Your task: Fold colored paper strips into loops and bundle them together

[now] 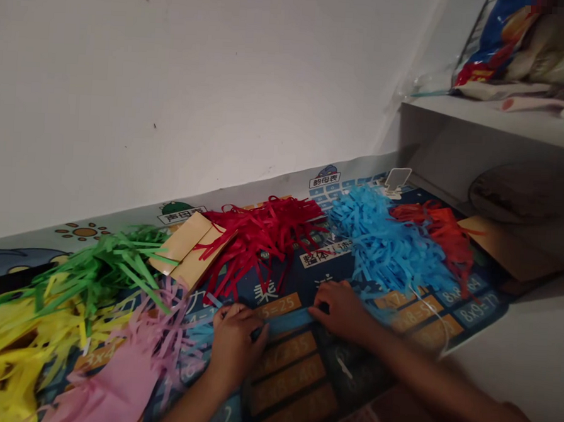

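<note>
A strip of blue tissue paper [288, 323] is stretched between my two hands, low over the printed mat, with blue fringe showing beyond each hand. My left hand [237, 338] is closed on its left end, thumb toward the middle. Around the right end my right hand [340, 312] is closed too, fingers curled. Just behind the hands lies a red fringed paper bundle [272, 226]. A large blue fringed bundle [387, 238] sits beyond my right hand. Pink tissue paper [116, 385], cut into fringe at one end, lies left of my left hand.
Green fringe [104, 268] and yellow fringe [4, 360] cover the left side. Tan paper pieces [188, 244] lie beside the red bundle. Orange-red fringe [437, 228] and a brown envelope-like piece [507, 248] are at right, below a white shelf [494, 124]. A wall stands behind the mat.
</note>
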Action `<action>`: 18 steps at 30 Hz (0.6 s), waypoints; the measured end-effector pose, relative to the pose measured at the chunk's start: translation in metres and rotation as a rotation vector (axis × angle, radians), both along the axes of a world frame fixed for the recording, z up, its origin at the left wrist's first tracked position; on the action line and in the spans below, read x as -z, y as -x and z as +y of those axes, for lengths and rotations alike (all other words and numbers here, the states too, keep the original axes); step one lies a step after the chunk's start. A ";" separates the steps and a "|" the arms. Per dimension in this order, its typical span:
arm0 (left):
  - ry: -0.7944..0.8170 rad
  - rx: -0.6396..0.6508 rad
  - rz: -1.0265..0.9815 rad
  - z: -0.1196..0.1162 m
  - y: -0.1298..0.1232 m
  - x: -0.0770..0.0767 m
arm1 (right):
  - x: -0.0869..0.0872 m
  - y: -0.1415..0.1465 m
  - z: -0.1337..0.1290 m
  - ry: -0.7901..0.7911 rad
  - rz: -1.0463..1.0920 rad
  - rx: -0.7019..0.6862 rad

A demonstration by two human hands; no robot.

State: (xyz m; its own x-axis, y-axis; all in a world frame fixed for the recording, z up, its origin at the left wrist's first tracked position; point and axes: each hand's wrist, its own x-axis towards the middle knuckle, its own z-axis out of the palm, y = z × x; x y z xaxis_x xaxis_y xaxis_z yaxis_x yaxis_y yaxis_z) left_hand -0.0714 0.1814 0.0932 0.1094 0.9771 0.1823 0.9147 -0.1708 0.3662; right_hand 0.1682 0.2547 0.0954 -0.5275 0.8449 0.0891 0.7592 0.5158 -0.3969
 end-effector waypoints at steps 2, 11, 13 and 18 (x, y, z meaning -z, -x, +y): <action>-0.002 -0.004 0.017 0.001 0.000 0.001 | 0.001 0.001 0.001 0.007 -0.002 0.010; -0.155 0.089 0.139 0.000 -0.006 -0.002 | -0.003 -0.002 -0.007 -0.117 0.002 -0.007; -0.242 0.204 0.187 -0.002 -0.008 -0.002 | -0.002 -0.006 -0.012 -0.262 -0.016 -0.195; -0.304 0.292 0.288 -0.005 -0.017 -0.003 | 0.009 -0.006 -0.013 -0.452 -0.135 -0.457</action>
State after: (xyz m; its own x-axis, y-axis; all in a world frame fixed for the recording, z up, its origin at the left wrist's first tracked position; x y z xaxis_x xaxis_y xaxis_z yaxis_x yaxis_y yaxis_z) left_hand -0.0540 0.1765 0.0961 0.4576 0.8058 0.3760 0.8695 -0.4940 0.0005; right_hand 0.1740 0.2422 0.0866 -0.8560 0.4278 0.2903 0.4520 0.8918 0.0183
